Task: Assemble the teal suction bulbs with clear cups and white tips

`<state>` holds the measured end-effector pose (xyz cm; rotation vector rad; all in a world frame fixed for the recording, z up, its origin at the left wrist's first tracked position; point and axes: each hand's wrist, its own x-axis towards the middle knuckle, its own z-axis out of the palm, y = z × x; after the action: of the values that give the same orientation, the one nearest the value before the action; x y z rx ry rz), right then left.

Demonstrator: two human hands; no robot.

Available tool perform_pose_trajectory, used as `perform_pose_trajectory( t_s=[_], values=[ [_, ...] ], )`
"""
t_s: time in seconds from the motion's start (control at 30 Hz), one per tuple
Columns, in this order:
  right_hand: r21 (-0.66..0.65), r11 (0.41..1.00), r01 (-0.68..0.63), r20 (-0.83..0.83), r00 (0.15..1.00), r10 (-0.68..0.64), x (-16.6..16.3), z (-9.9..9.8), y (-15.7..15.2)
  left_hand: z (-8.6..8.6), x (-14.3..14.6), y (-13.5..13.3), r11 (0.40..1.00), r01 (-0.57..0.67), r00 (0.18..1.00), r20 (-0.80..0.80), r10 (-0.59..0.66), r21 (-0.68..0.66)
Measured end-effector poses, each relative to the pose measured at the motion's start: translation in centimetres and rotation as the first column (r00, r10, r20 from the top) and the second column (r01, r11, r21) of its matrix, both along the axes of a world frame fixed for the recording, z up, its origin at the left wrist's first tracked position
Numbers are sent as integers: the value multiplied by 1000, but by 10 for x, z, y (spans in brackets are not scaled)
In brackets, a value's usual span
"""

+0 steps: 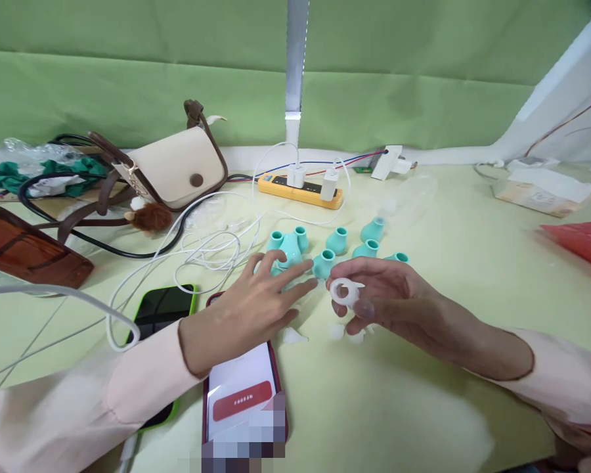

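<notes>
In the right hand point(379, 299), fingertips clamp a white ring point(345, 291) face-up, likely for inspection; just left of that grip, the left hand point(256, 305) (fingers spread, holding nothing) lies over teal caps point(289, 247).

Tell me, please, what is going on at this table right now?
A person in pale pink sleeves is sitting at a yellow-green table. Their right hand pinches a translucent white ring, while the left hand, fingers spread, reaches onto a cluster of teal bulb-shaped parts. A few small white pieces lie on the table between the hands. A red-cased phone and a green-cased phone lie under the left forearm.
</notes>
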<state>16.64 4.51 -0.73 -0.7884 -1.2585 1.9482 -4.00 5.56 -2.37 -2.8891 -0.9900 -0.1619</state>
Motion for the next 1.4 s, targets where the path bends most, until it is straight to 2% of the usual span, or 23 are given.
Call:
perform_pose_trajectory(
  t_s=[0.1,0.2,0.37,0.5,0.6,0.73,0.87,1.07,1.23,1.4],
  values=[
    [-9,999,40,24,999,-39,1,2,2,-3,-2,0,999,37,994,-98,-40,-33],
    [25,999,47,23,999,-48,1,3,4,-8,-4,1,998,38,990,-131,-43,-43],
    [49,996,75,38,996,-77,2,2,4,-3,1,-2,999,31,992,-122,-34,-29],
    [-9,996,85,57,995,-85,2,0,6,4,8,-10,992,64,993,-96,-75,-107],
    [-38,995,96,69,993,-94,1,1,7,3,9,-15,985,95,987,-119,-113,-142],
    [-11,995,95,69,993,-94,-1,1,7,-3,10,-20,990,109,981,-151,-123,-94],
    [-11,996,90,91,992,-89,0,0,6,-1,9,-14,993,94,984,-147,-103,-66],
    [-33,990,140,107,985,-136,0,1,5,0,-6,9,985,-49,976,-200,82,165],
    [-43,989,145,101,985,-140,0,0,6,-8,-9,15,963,-124,964,-202,174,238],
    [-20,993,112,103,989,-110,0,-1,4,-11,-7,17,955,-115,966,-195,172,272]
  ],
)
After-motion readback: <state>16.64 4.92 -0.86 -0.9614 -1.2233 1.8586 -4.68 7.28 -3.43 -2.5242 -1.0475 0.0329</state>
